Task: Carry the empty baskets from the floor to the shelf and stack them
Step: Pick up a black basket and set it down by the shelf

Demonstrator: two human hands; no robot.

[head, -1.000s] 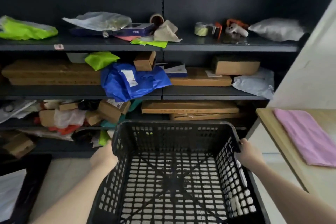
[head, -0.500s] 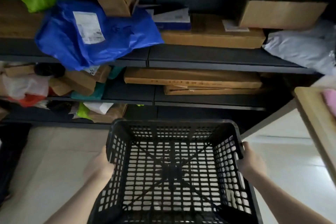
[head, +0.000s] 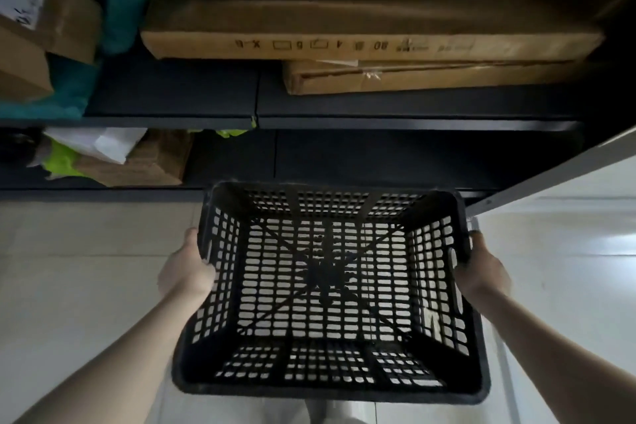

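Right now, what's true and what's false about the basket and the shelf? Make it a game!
1. The left hand and the right hand both hold the basket. True.
2. The basket is full of toys. False: it is empty.
3. Two long cardboard boxes lie on the shelf, one on top of the other. True.
4. The basket stands on the shelf. False: the hands hold it in front of the shelf, over the floor.

Basket (head: 330,385) matt black perforated plastic; boxes (head: 371,41) brown cardboard; shelf (head: 172,93) dark matt; floor (head: 79,286) glossy tile
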